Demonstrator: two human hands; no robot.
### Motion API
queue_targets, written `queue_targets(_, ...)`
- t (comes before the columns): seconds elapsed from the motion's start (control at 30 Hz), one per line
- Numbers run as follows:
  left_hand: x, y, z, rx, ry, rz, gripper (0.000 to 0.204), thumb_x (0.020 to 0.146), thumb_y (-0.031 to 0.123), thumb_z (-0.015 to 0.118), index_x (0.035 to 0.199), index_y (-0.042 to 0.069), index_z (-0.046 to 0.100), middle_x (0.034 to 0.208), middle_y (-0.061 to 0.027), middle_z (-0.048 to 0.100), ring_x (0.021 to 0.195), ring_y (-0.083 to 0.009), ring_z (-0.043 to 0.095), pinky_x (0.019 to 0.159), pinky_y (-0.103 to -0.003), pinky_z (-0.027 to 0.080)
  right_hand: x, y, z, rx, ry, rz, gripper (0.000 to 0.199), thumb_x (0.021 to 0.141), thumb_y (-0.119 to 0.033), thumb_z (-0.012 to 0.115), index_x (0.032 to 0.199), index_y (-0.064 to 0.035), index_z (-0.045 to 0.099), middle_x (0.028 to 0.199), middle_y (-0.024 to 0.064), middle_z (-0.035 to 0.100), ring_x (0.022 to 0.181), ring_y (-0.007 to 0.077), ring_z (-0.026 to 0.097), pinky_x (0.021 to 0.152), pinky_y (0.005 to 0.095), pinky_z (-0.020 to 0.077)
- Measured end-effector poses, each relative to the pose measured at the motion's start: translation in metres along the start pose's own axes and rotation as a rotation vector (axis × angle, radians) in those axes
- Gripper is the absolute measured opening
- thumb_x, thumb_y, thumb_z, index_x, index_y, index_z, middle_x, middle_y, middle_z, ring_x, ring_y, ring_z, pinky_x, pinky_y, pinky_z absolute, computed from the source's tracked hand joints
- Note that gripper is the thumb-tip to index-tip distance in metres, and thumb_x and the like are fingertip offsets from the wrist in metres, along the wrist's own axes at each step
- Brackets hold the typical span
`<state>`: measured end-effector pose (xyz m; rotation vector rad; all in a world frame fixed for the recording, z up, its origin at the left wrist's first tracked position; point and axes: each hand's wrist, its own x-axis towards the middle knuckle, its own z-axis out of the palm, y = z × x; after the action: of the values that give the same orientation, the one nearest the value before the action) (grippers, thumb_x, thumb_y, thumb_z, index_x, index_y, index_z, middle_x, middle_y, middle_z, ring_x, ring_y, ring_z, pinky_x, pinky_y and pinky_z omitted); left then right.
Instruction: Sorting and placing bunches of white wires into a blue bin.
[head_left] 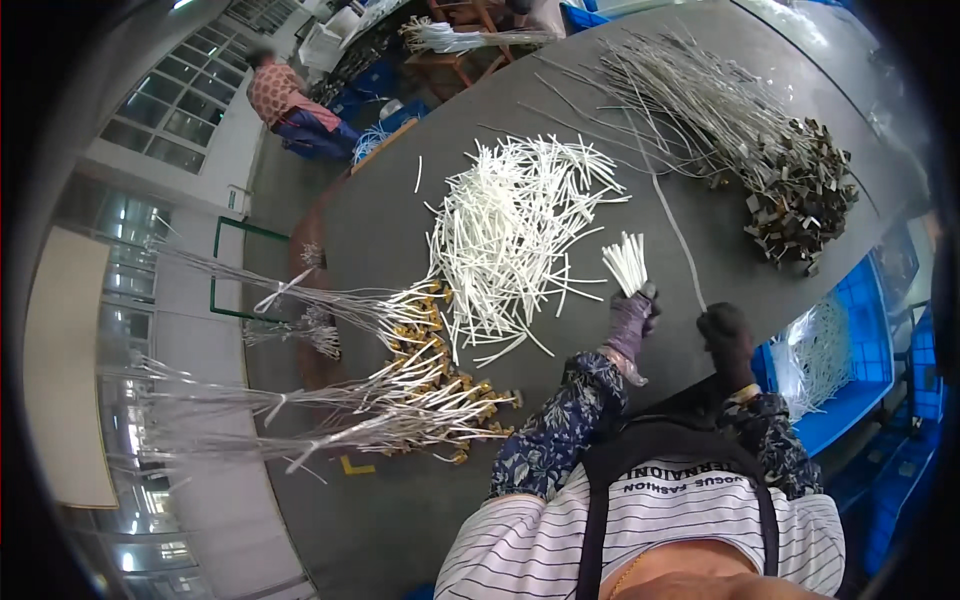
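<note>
My left hand [630,322], in a purple glove, is closed round a small bunch of short white tubes [625,262] whose ends stick up out of the fist. Beside it on the right, my right hand [728,342] wears a dark glove and is closed on one long thin wire [680,235]. The wire runs away across the table toward the far heap, and its near stretch looks thicker and whiter. The end inside the right fist is hidden. Left of my hands lies a big loose pile of white tubes [515,220].
Wires with dark metal ends [800,195] are heaped at the far right of the grey table [390,200]. Tied bundles with brass-coloured ends [430,350] lie along the left. A blue crate [872,330] of pale strands stands at the right. Another person [290,100] is at the far left.
</note>
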<state>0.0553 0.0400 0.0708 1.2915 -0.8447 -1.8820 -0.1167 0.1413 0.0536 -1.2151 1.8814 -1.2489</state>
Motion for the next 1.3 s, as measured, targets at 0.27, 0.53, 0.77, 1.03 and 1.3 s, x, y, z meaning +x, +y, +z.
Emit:
queue_targets(0.27, -0.011, -0.031, 0.084, -0.604, -0.326, 0.020, 0.026, 0.090, 0.021, 0.063, 0.104, 0.001, 0.056, 0.100, -0.0154, 0.063, 0.089, -0.0285, 0.065, 0.082, -0.040, 0.056, -0.045, -0.030, -0.081, 0.436, -0.299, 0.340, 0.018, 0.087, -0.016, 0.061, 0.093, 0.0005, 0.061, 0.088, 0.0075, 0.061, 0.078, 0.0186, 0.056, 0.070, 0.0307, 0.0454)
queue_targets(0.53, 0.007, -0.095, 0.139, -0.115, -0.095, 0.031, 0.029, 0.090, 0.032, 0.062, 0.096, 0.003, 0.057, 0.074, -0.0085, 0.061, 0.056, -0.0174, 0.059, 0.051, -0.028, 0.053, -0.141, 0.099, -0.194, 0.314, -0.484, 0.718, 0.022, 0.087, -0.023, 0.062, 0.092, -0.0028, 0.063, 0.073, 0.0056, 0.058, 0.071, 0.0154, 0.056, 0.063, 0.0303, 0.0444)
queue_targets(0.77, 0.056, -0.039, 0.086, -0.216, -0.055, 0.283, 0.034, 0.095, 0.032, 0.052, 0.104, 0.001, 0.059, 0.093, -0.0115, 0.064, 0.083, -0.0234, 0.063, 0.081, -0.040, 0.056, -0.243, 0.195, -0.287, 0.093, -0.346, 1.069, 0.021, 0.085, -0.027, 0.063, 0.080, -0.0058, 0.062, 0.061, 0.0037, 0.056, 0.047, 0.0114, 0.047, 0.044, 0.0278, 0.0381)
queue_targets(1.03, 0.013, 0.045, 0.116, -0.141, 0.087, 0.435, 0.032, 0.091, 0.030, 0.060, 0.101, 0.000, 0.059, 0.092, -0.0109, 0.062, 0.082, -0.0228, 0.063, 0.079, -0.039, 0.057, -0.226, 0.197, -0.287, 0.195, -0.258, 1.015, 0.020, 0.084, -0.026, 0.063, 0.076, -0.0078, 0.061, 0.061, 0.0030, 0.056, 0.047, 0.0106, 0.047, 0.044, 0.0260, 0.0373)
queue_targets(1.3, 0.013, 0.049, 0.110, -0.256, 0.136, 0.375, 0.022, 0.087, 0.018, 0.066, 0.098, 0.000, 0.058, 0.082, -0.0114, 0.062, 0.069, -0.0248, 0.062, 0.070, -0.044, 0.060, -0.214, 0.176, -0.279, 0.397, -0.340, 0.998, 0.021, 0.082, -0.026, 0.065, 0.078, -0.0060, 0.061, 0.063, 0.0041, 0.057, 0.049, 0.0110, 0.048, 0.045, 0.0254, 0.0371)
